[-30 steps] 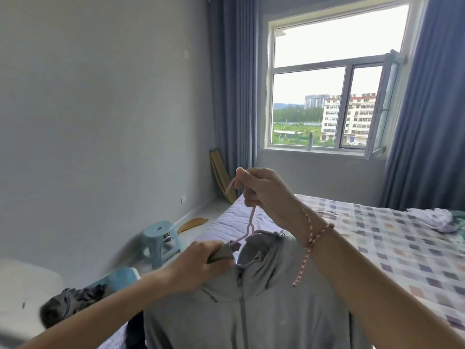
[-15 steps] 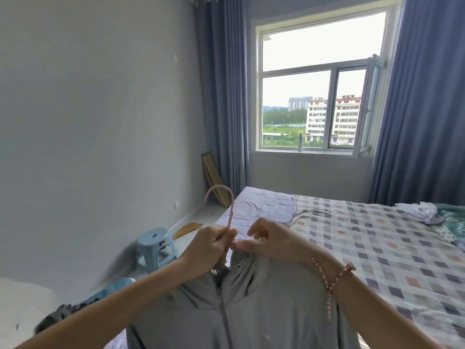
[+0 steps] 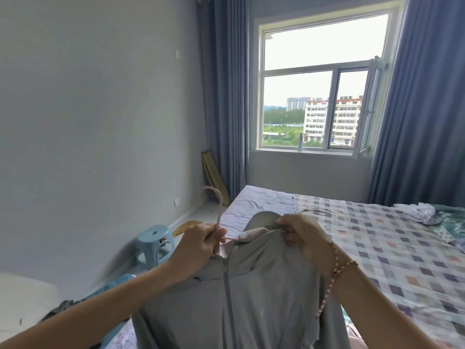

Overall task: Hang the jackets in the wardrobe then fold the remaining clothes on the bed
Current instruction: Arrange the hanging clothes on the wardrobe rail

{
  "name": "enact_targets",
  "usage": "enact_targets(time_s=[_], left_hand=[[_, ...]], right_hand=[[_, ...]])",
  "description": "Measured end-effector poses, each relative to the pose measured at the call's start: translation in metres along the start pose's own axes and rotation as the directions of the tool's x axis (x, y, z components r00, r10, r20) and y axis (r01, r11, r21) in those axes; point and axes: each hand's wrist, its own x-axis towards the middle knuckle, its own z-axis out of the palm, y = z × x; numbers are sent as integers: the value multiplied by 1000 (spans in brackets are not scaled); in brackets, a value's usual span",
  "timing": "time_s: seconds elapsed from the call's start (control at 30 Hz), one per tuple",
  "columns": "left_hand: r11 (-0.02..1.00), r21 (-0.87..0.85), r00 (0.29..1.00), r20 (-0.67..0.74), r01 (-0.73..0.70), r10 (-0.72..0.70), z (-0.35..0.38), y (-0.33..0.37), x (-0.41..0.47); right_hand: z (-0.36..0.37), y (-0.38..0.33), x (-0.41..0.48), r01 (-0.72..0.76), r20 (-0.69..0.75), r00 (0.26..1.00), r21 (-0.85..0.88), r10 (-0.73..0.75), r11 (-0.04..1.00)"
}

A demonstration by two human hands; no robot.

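Hanging comes first, and the grey zip-up jacket [image 3: 251, 298] is held up in the air between the person and the bed [image 3: 377, 260], with its zip running straight down. The left hand [image 3: 201, 244] has its grip clenched round the neck of a pink hanger [image 3: 221, 201], whose hook curves up and to the left above the knuckles. From that fist a thin pink arm of the hanger runs right and disappears under the jacket's collar. The right hand [image 3: 302, 235] pinches the raised edge of the collar or hood, level with the left and just across the neck opening.

The hanger's long axis therefore lies left to right, pointing from the left grip toward the right one. The right hand is nearer the part of the jacket that looks not yet settled. I judge the next move is to draw that side of the collar over the hanger's arm. No wardrobe is in view. More clothes [image 3: 422, 212] lie on the far side of the bed, and a blue stool [image 3: 156, 238] stands by the wall.
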Motion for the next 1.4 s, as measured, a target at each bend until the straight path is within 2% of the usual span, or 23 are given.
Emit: enact_targets(time_s=[0.03,0.07,0.1,0.13,0.17,0.23,0.27,0.3,0.37,0.4,0.57,0.7,0.8,0.9,0.97,1.0,1.07,1.1,1.13,1.17,1.23,1.33,1.4], left_hand=[[1000,3,999,-41,0,0,-3,-3,2],[1000,-5,997,-74,7,-7,-4,-7,4],[1000,-2,996,-86,19,-19,-7,-12,5],[1000,-6,996,-89,22,-23,-7,-15,7],[999,-4,996,-79,35,-35,-9,-17,12],[998,-2,995,-75,58,-58,-12,-18,16],[998,0,995,-77,61,-61,-14,-15,17],[998,4,995,-78,55,-55,-16,-10,20],[999,23,997,-65,30,-29,-22,1,23],[999,36,998,-55,25,-23,-26,8,21],[993,113,999,-29,22,-19,-41,26,7],[982,182,996,-82,45,-30,-42,40,-10],[981,191,998,-54,35,-25,-44,67,-23],[984,137,988,-123,115,-98,-30,106,-44],[970,143,954,-254,199,-158,-30,122,-74],[967,130,946,-272,220,-179,-31,130,-72],[925,156,861,-444,346,-247,-34,144,-115],[899,187,833,-486,396,-266,-37,150,-138],[882,226,840,-469,414,-274,-37,152,-143],[837,273,811,-506,474,-294,-44,162,-174],[785,311,785,-524,536,-329,-52,176,-207],[700,314,691,-632,642,-350,-61,201,-257],[667,307,639,-693,679,-333,-67,210,-277]], right_hand=[[0,-1,3,33,-11,999,-96,-34,995],[-1,0,7,104,-33,992,-324,-121,940],[2,0,7,173,-49,967,-587,-248,791],[6,-2,7,254,-6,920,-753,-392,607],[11,-8,5,366,100,871,-786,-481,499],[29,-15,-2,588,379,789,-693,-483,418],[41,-17,-7,639,493,765,-667,-415,383],[49,-18,-7,657,576,752,-691,-320,300],[59,-18,-5,666,634,745,-720,-205,196],[62,-21,-4,685,657,729,-705,-193,185],[74,-45,-22,755,765,629,-561,-138,339],[67,-46,-38,761,793,601,-532,-96,371],[50,-46,-55,771,801,575,-463,-166,437],[20,-47,-68,806,861,475,-342,-184,483],[19,-48,-89,810,896,394,-232,-206,539],[18,-53,-92,809,890,388,-205,-240,551],[27,-45,-113,807,948,259,-108,-184,580],[31,-41,-128,791,966,204,-65,-162,609],[29,-40,-128,766,968,186,-35,-170,642],[38,-35,-147,745,985,95,27,-145,667],[46,-33,-170,738,990,14,86,-143,670],[62,-27,-211,704,982,-148,187,-116,685],[69,-23,-229,672,971,-204,234,-128,703]])
